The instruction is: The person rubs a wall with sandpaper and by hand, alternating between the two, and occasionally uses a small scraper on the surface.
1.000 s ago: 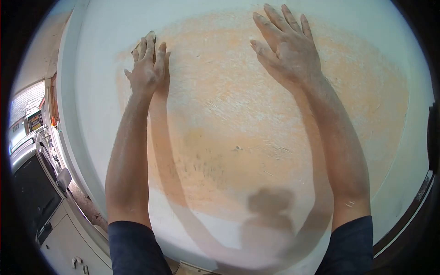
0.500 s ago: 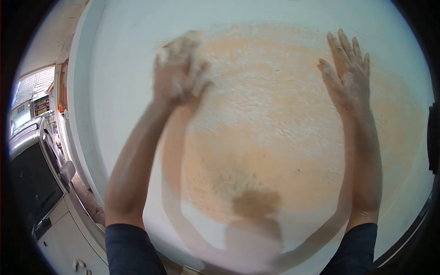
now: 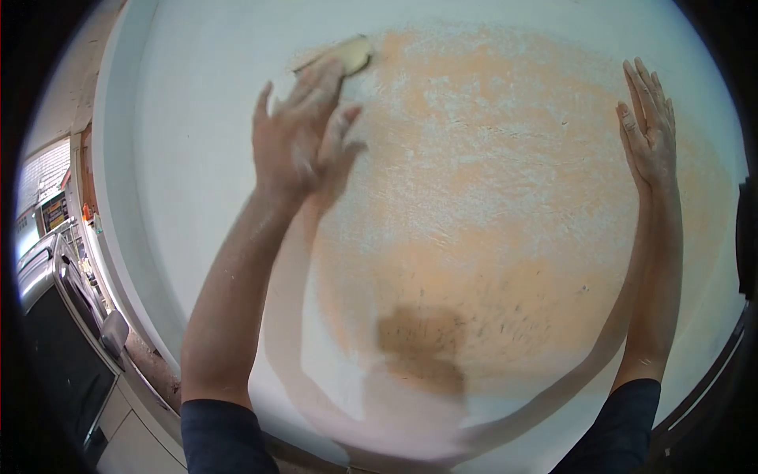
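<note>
My left hand [image 3: 296, 142] is raised against the upper left of a wall [image 3: 197, 158]. Under its fingertips lies a thin, pale yellow piece of sandpaper [image 3: 357, 57], pressed to the surface at the edge of an orange-tinted, scuffed patch [image 3: 474, 174]. The thumb and little finger stick out to the sides, and whitish dust coats the fingers. My right hand [image 3: 651, 134] rests on the wall at the upper right, fingers stretched upward and holding nothing. Its palm side is hidden.
A vehicle [image 3: 67, 355] with a side mirror [image 3: 114, 332] stands at the lower left, beyond the wall's corner ledge [image 3: 118, 174]. Dark speckles [image 3: 505, 316] mark the lower patch. Shadows of my head [image 3: 418, 347] and arms fall across the wall.
The sandpaper shows more plainly, extending up and right from my left fingers, which were blurred before. My right hand appears farther right in view. The camera view has shifted, with the wall appearing closer.
</note>
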A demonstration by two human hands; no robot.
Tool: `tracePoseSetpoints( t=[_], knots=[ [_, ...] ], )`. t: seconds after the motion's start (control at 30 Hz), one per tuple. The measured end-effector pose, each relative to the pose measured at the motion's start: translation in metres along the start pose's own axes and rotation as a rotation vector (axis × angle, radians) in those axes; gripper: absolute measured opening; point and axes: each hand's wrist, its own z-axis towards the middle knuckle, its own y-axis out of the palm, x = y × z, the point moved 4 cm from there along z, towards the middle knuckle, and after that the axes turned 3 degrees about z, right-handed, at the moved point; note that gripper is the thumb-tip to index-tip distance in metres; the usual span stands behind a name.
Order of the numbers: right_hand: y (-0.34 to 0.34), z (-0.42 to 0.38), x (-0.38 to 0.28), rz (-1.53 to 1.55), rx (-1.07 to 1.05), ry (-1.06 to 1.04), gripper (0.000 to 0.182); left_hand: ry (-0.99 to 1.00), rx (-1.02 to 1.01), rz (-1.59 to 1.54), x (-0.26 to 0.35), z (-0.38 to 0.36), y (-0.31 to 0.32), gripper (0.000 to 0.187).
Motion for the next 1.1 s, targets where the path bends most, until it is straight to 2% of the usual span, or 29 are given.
tracePoseSetpoints(
  t=[0.03,0.1,0.13,0.27,0.33,0.37,0.43,0.57,0.63,0.67,0.73,0.77,0.83,0.9,0.97,1.1],
  knots=[
    [0.002,0.007,0.009,0.006,0.004,-0.005,0.063,-0.001,-0.008,-0.012,0.002,0.014,0.005,0.069],
    [0.000,0.005,0.009,-0.004,0.001,-0.016,0.063,-0.079,0.135,0.087,0.010,0.025,-0.003,0.060],
    [0.000,0.006,0.010,-0.003,0.006,-0.017,0.063,-0.116,0.140,0.125,0.022,0.029,-0.008,0.050],
    [0.003,0.014,0.021,-0.009,0.006,-0.013,0.063,-0.193,0.131,0.187,0.035,0.065,-0.019,0.039],
    [0.000,0.013,0.020,-0.005,0.006,-0.018,0.063,-0.301,0.083,0.195,0.027,0.072,-0.016,0.030],
    [0.000,0.012,0.020,0.005,0.004,-0.018,0.063,-0.298,0.081,0.194,0.023,0.071,-0.009,0.030],
    [0.001,0.010,0.021,0.001,0.006,-0.017,0.063,-0.142,0.418,0.131,0.020,0.057,-0.004,0.023],
    [0.000,0.020,0.050,-0.002,0.033,-0.043,0.059,-0.065,0.425,-0.032,0.073,0.049,-0.006,0.016],
    [-0.001,0.018,0.051,-0.016,0.027,-0.060,0.062,-0.121,0.285,-0.004,0.085,0.046,-0.008,0.017],
    [-0.001,0.016,0.048,-0.033,0.006,-0.083,0.065,-0.118,0.282,0.005,0.085,0.049,-0.010,0.017],
    [-0.002,0.012,0.037,-0.007,0.032,-0.086,0.062,-0.050,0.242,0.323,0.081,0.057,-0.011,0.022],
    [-0.004,0.010,0.032,0.009,0.062,-0.080,0.058,-0.049,0.233,0.335,0.078,0.057,-0.010,0.022],
    [-0.006,0.002,0.026,0.027,0.062,-0.078,0.058,-0.234,0.097,-0.041,0.062,0.055,0.001,0.028],
    [-0.029,0.000,-0.003,0.038,0.070,-0.063,0.058,-0.183,0.104,-0.031,0.067,0.049,-0.002,0.028],
    [-0.064,-0.001,-0.048,0.080,-0.192,0.126,0.069,-0.376,0.026,-0.117,0.062,0.039,0.001,0.029],
    [-0.064,-0.008,-0.051,0.103,-0.207,0.090,0.071,-0.381,-0.076,-0.161,0.051,0.030,0.000,0.029]
  ],
)
